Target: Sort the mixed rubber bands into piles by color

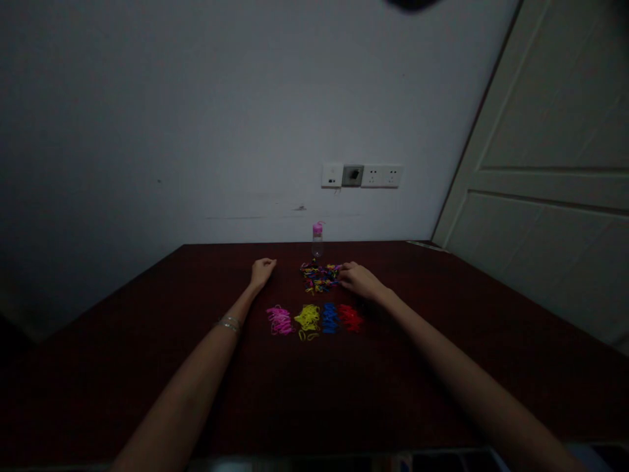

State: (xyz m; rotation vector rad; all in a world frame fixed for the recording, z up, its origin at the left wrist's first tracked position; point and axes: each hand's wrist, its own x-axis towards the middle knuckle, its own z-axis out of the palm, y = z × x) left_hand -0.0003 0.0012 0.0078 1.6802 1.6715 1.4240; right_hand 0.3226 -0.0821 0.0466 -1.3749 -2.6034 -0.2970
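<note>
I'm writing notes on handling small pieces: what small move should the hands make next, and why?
Probably the right hand should pick one band from the mixed rubber band pile: it is at that pile's right edge, where colours lie jumbled, while the pink pile, yellow pile, blue pile and red pile sit separately, nearer the person.

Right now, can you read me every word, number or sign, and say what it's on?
No words, brands, numbers or signs can be read.
White wall sockets: any print is too small.
Bottle: no lettering I can make out.
Mixed coloured bands: none visible.
Things along the bottom edge: too dark and cut off.
</note>
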